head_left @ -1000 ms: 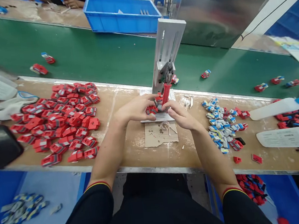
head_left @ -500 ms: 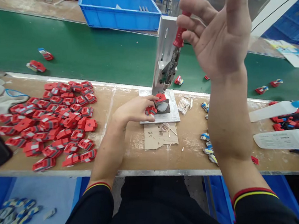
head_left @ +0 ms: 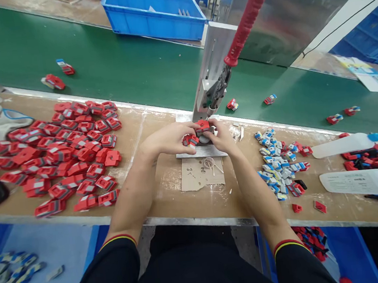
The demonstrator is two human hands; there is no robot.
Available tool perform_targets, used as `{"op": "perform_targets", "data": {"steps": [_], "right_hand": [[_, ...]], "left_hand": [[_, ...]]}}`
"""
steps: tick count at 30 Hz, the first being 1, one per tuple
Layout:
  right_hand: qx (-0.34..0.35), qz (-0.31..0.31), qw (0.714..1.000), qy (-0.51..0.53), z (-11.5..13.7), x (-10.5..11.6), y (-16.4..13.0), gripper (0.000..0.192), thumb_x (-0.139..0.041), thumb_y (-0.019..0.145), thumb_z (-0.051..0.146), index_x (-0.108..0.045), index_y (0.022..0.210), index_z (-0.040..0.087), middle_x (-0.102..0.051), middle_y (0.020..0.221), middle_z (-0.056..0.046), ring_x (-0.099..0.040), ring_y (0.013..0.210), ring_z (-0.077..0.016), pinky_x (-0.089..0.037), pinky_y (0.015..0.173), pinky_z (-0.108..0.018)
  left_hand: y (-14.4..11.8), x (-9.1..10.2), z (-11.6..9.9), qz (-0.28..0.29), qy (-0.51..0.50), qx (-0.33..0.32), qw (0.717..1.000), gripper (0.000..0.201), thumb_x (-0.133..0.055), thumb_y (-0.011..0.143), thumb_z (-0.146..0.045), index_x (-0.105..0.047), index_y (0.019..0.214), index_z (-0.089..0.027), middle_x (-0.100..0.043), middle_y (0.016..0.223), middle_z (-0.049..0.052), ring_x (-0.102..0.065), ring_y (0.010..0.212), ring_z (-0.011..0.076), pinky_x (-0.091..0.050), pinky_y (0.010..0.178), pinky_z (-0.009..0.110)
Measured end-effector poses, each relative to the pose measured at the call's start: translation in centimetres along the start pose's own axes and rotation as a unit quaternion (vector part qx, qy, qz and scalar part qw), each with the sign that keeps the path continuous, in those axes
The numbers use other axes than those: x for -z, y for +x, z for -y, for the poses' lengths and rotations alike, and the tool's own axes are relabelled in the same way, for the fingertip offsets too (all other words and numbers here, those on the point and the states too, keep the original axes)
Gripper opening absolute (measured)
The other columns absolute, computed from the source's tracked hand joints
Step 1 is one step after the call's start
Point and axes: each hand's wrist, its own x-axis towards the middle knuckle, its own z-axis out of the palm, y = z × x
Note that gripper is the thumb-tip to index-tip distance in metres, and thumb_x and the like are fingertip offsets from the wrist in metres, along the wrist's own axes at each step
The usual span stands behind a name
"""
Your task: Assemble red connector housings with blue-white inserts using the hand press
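Observation:
A hand-lever press (head_left: 207, 58) with a red handle (head_left: 250, 13) stands on a pale metal base plate (head_left: 184, 156). Under its tip lies a small red plastic part (head_left: 202, 124). My left hand (head_left: 171, 139) is curled at the base, keeping a second red-and-grey plastic part (head_left: 190, 140) between thumb and fingers while its fingertip reaches the part under the press. From the other side, my right hand (head_left: 221, 136) closes thumb and forefinger on the part under the press. The handle is raised, with no hand on it.
Many red-and-grey parts (head_left: 62, 152) are heaped on the left, small blue-and-white parts (head_left: 277, 163) on the right. A cardboard piece (head_left: 193, 179) holds a little round dish (head_left: 209, 162) and swabs. White bottles (head_left: 358, 182) lie at right. Beyond runs a green belt (head_left: 117, 72) with scattered parts.
My right hand has let go of the red press handle and come down to the part under the press. My left hand has stayed almost in place.

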Motion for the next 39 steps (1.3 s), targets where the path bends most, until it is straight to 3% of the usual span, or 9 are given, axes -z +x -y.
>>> {"op": "perform_targets", "data": {"steps": [4,9,14,18,23,27,31,36,39], "right_hand": [[-0.036,-0.031,0.993,0.111,-0.1,1.2,-1.5,0.043,-0.073,0.082,0.043,-0.064,0.119,0.023,-0.076,0.118,-0.011,-0.07,0.107,-0.0274,-0.055,0.095,-0.048],[-0.108,-0.045,0.954,0.277,-0.2,3.4,-4.9,0.048,-0.084,0.078,0.052,-0.062,0.113,0.027,-0.076,0.102,-0.003,-0.07,0.092,-0.0206,-0.056,0.08,-0.036],[-0.132,-0.056,0.913,0.382,0.5,5.3,-5.8,0.038,-0.081,0.079,0.051,-0.066,0.106,0.029,-0.072,0.098,-0.001,-0.066,0.079,-0.0182,-0.054,0.065,-0.032],[-0.118,-0.046,0.915,0.382,0.8,6.2,-6.6,0.035,-0.065,0.088,0.058,-0.068,0.106,0.029,-0.069,0.094,-0.005,-0.06,0.071,-0.0188,-0.051,0.056,-0.034],[-0.061,-0.102,0.946,0.302,-1.6,7.9,-4.8,0.042,-0.064,0.088,0.056,-0.062,0.126,0.039,-0.071,0.108,-0.003,-0.062,0.078,-0.0179,-0.052,0.059,-0.032],[-0.037,-0.139,0.987,0.067,-4.9,9.7,2.0,0.049,-0.062,0.089,0.042,-0.057,0.137,0.032,-0.071,0.109,-0.005,-0.067,0.089,-0.0205,-0.059,0.081,-0.039],[-0.038,-0.088,0.982,-0.164,-6.6,9.3,8.9,0.041,-0.063,0.079,0.02,-0.068,0.12,0.019,-0.074,0.116,-0.013,-0.067,0.105,-0.0286,-0.054,0.104,-0.049],[-0.034,-0.049,0.98,-0.187,-7.4,7.6,11.5,0.032,-0.063,0.071,0.01,-0.073,0.1,0.019,-0.078,0.105,-0.013,-0.065,0.105,-0.0314,-0.051,0.108,-0.052],[-0.037,-0.055,0.98,-0.19,-8.0,8.6,11.3,0.042,-0.064,0.073,0.014,-0.071,0.115,0.016,-0.075,0.118,-0.017,-0.066,0.105,-0.0299,-0.054,0.104,-0.05]], "left_hand": [[-0.8,1.0,0.6,-0.061,-0.013,0.01,0.998,0.034,-0.085,0.073,-0.044,-0.077,0.096,-0.02,-0.071,0.13,0.011,-0.069,0.113,0.0295,-0.054,0.101,0.042],[-1.1,1.5,1.0,-0.207,-0.123,0.063,0.969,0.044,-0.088,0.072,-0.051,-0.077,0.103,-0.022,-0.072,0.107,0.007,-0.067,0.088,0.0198,-0.06,0.083,0.036],[-0.1,0.9,2.0,-0.35,-0.415,0.063,0.838,0.044,-0.09,0.073,-0.057,-0.075,0.099,-0.025,-0.076,0.101,0.006,-0.073,0.092,0.0202,-0.064,0.079,0.033],[0.0,1.2,4.0,-0.412,-0.526,0.059,0.742,0.043,-0.084,0.077,-0.066,-0.075,0.096,-0.028,-0.076,0.11,0.006,-0.075,0.111,0.0246,-0.068,0.088,0.033],[-0.2,1.0,5.6,-0.406,-0.546,0.06,0.731,0.037,-0.083,0.082,-0.06,-0.074,0.102,-0.03,-0.076,0.11,0.007,-0.073,0.121,0.0284,-0.07,0.086,0.035],[0.3,-0.2,5.4,-0.384,-0.577,0.101,0.714,0.037,-0.09,0.077,-0.048,-0.071,0.103,-0.03,-0.077,0.114,0.005,-0.077,0.106,0.0226,-0.066,0.071,0.027],[1.4,-1.5,4.6,-0.347,-0.578,0.104,0.731,0.045,-0.091,0.07,-0.027,-0.065,0.106,-0.029,-0.078,0.11,0.003,-0.079,0.103,0.0206,-0.065,0.078,0.028],[2.5,-3.3,3.6,-0.329,-0.584,0.133,0.73,0.056,-0.093,0.061,-0.02,-0.059,0.106,-0.027,-0.078,0.099,0.0,-0.079,0.089,0.0197,-0.063,0.076,0.031],[2.9,-4.4,3.8,-0.332,-0.535,0.149,0.762,0.063,-0.095,0.056,-0.022,-0.058,0.107,-0.025,-0.077,0.098,0.002,-0.077,0.086,0.0191,-0.062,0.076,0.031]]}}
